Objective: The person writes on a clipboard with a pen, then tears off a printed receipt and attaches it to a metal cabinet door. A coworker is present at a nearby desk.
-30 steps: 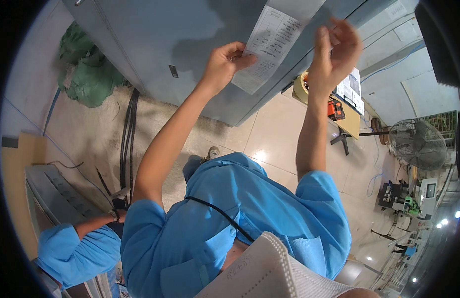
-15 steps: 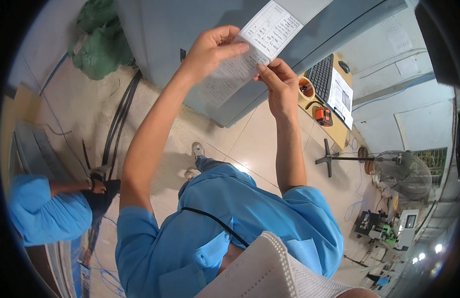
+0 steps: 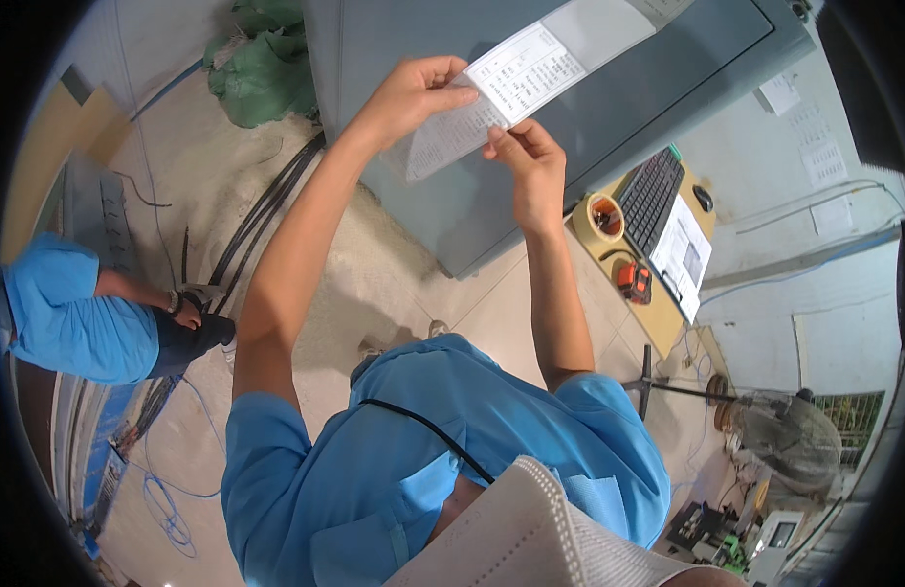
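Head view, left hand [image 3: 413,98] pinching a long paper slip [image 3: 516,83] by its edge, right hand [image 3: 530,161] gripping the slip's lower edge, slip held against a grey cabinet [image 3: 609,127], possibly touching it, another person in blue [image 3: 71,313] crouched far left.

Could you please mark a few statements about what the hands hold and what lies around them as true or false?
1. Both hands, the left hand and the right hand, hold one paper sheet. True.
2. The paper is raised in front of a grey cabinet. True.
3. The keyboard lies on the floor. False: it sits on a yellowish desk.
4. A tape roll sits near the keyboard. True.
5. The crouching co-worker wears red. False: blue.
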Demonstrator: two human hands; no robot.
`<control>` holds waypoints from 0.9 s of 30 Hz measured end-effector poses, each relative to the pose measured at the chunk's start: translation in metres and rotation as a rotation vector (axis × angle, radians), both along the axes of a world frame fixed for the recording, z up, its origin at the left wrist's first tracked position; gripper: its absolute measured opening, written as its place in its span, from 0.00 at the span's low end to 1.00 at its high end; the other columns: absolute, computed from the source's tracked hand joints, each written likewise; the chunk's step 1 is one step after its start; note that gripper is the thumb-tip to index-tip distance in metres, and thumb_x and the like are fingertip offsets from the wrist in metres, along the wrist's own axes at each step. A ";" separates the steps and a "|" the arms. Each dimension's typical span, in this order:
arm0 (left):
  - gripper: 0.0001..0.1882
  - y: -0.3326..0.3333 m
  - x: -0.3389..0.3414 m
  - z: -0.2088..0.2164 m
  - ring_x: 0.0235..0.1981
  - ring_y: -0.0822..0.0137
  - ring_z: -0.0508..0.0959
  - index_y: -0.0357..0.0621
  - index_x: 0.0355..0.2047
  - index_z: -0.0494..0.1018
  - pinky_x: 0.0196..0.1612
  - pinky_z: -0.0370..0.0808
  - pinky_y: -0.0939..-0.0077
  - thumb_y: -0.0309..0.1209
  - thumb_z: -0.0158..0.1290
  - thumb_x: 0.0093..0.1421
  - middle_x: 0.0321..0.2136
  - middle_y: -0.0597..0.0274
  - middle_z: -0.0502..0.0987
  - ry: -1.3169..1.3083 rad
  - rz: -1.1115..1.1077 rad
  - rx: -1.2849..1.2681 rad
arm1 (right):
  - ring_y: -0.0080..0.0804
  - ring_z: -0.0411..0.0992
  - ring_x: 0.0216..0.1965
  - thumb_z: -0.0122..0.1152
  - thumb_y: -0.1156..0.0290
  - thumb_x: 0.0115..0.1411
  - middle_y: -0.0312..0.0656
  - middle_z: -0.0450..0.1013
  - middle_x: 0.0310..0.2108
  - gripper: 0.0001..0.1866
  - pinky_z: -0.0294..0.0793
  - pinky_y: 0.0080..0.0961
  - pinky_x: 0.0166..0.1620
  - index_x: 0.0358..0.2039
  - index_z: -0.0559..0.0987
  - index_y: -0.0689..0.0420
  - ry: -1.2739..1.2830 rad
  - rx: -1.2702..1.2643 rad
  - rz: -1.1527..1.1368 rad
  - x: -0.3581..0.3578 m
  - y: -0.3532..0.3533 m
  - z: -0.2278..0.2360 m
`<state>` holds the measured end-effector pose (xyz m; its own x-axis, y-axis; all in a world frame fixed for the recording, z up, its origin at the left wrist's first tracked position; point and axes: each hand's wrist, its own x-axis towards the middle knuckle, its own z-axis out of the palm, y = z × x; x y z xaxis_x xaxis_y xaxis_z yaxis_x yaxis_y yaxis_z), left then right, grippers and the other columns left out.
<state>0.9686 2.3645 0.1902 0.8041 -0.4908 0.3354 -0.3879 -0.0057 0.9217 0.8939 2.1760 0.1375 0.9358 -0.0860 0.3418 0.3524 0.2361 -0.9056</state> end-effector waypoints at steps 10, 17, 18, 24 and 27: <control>0.10 -0.017 -0.002 -0.007 0.41 0.74 0.78 0.43 0.43 0.80 0.50 0.72 0.73 0.35 0.60 0.65 0.38 0.67 0.82 0.025 0.045 -0.040 | 0.23 0.75 0.41 0.66 0.74 0.65 0.39 0.79 0.39 0.10 0.74 0.23 0.47 0.45 0.81 0.64 -0.038 -0.095 0.018 0.004 -0.032 0.008; 0.11 -0.024 -0.006 -0.007 0.42 0.74 0.78 0.43 0.43 0.80 0.50 0.71 0.74 0.35 0.61 0.65 0.38 0.67 0.82 -0.005 0.089 -0.030 | 0.24 0.75 0.40 0.65 0.75 0.65 0.40 0.79 0.38 0.09 0.75 0.24 0.48 0.44 0.80 0.65 -0.036 -0.115 0.031 0.009 -0.045 0.000; 0.11 -0.023 -0.007 -0.007 0.42 0.74 0.78 0.42 0.44 0.80 0.50 0.71 0.74 0.35 0.61 0.65 0.38 0.66 0.83 0.013 0.097 -0.018 | 0.24 0.75 0.40 0.65 0.75 0.65 0.40 0.79 0.38 0.09 0.75 0.24 0.48 0.44 0.80 0.65 -0.056 -0.113 0.036 0.009 -0.045 -0.001; 0.13 -0.019 -0.014 -0.008 0.43 0.73 0.79 0.41 0.45 0.80 0.50 0.72 0.73 0.35 0.61 0.64 0.40 0.65 0.83 0.015 0.122 -0.023 | 0.21 0.76 0.41 0.66 0.77 0.64 0.36 0.79 0.37 0.08 0.74 0.20 0.46 0.43 0.80 0.65 -0.069 -0.076 0.061 0.008 -0.043 -0.008; 0.13 -0.020 -0.016 -0.007 0.43 0.73 0.79 0.41 0.45 0.80 0.50 0.72 0.73 0.35 0.61 0.65 0.39 0.65 0.83 0.026 0.125 -0.016 | 0.21 0.76 0.40 0.66 0.75 0.64 0.37 0.79 0.37 0.09 0.75 0.20 0.45 0.43 0.81 0.64 -0.067 -0.058 0.019 0.003 -0.044 -0.012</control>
<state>0.9527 2.3440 0.1828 0.8670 -0.3812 0.3210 -0.3614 -0.0375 0.9316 0.8969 2.1318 0.1259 0.9120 -0.0465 0.4075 0.4085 0.1909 -0.8926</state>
